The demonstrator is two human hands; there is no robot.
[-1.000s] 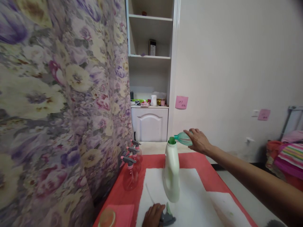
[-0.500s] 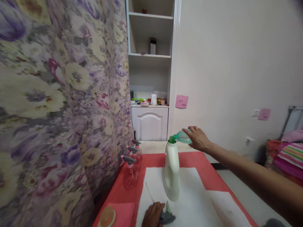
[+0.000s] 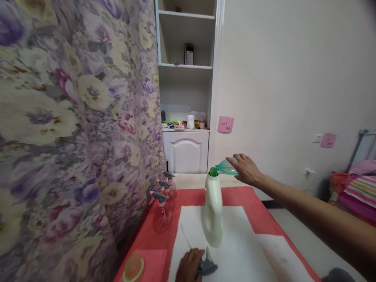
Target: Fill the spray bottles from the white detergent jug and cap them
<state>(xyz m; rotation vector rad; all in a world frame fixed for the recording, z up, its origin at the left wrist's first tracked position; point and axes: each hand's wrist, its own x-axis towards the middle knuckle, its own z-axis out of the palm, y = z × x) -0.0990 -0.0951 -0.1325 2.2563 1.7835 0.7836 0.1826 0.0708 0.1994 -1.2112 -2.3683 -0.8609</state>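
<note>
My right hand (image 3: 246,168) is wrapped round a clear green bottle (image 3: 229,167), tilted nearly level. The bottle's neck meets a green funnel (image 3: 213,171) in the mouth of a large pale green jug (image 3: 213,211). The jug stands upright on a white sheet. Near the front edge, my left hand (image 3: 190,264) has its fingers closed on a grey spray head (image 3: 207,266), whose thin tube (image 3: 185,235) points away over the sheet. Whether liquid flows from the bottle is too small to tell.
Several clear spray bottles (image 3: 162,215) with pink and grey heads stand at the table's left edge. A round lidded jar (image 3: 133,268) is at the front left. Beyond the red cloth (image 3: 241,196) is a shelf cabinet (image 3: 185,152); a floral curtain (image 3: 88,129) hangs left.
The view has shifted slightly, so things appear a little higher. Both hands keep their holds, and the bottle stays tilted at the funnel.
</note>
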